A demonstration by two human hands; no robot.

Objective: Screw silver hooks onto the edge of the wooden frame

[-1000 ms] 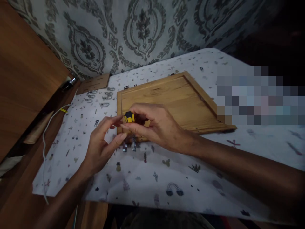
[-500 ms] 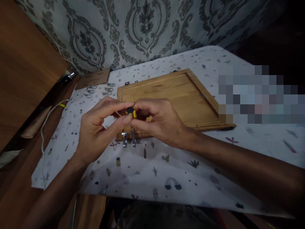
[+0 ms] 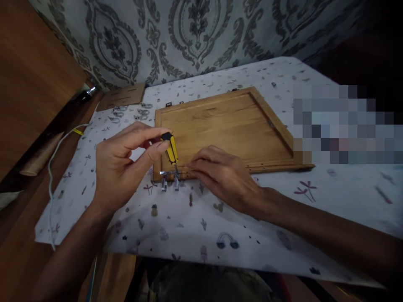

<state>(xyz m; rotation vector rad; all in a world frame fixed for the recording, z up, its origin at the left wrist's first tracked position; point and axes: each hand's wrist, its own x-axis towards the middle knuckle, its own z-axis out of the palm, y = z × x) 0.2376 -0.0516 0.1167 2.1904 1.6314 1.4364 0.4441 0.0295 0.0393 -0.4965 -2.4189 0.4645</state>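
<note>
My left hand (image 3: 126, 161) is closed round the handle top of a short yellow and black screwdriver (image 3: 171, 150). The screwdriver leans slightly, its tip down at a pair of silver metal hinges (image 3: 170, 178) on the front left edge of a wooden panel (image 3: 214, 126). The panel has a raised frame, like a cabinet door, and lies flat. My right hand (image 3: 223, 176) rests over the panel's front edge, just right of the hinges. Its fingers are pressed together, and whatever they pinch, if anything, is too small to make out.
Several loose metal pieces (image 3: 143, 112) lie behind the panel's left end, near a flat cardboard piece (image 3: 121, 97). A white cable (image 3: 52, 184) runs along the left side. The table has a patterned white cloth (image 3: 189, 235). A blurred patch covers the right side.
My right hand has left the screwdriver and moved down to the panel's edge. The left hand keeps hold of the handle, more of which now shows.
</note>
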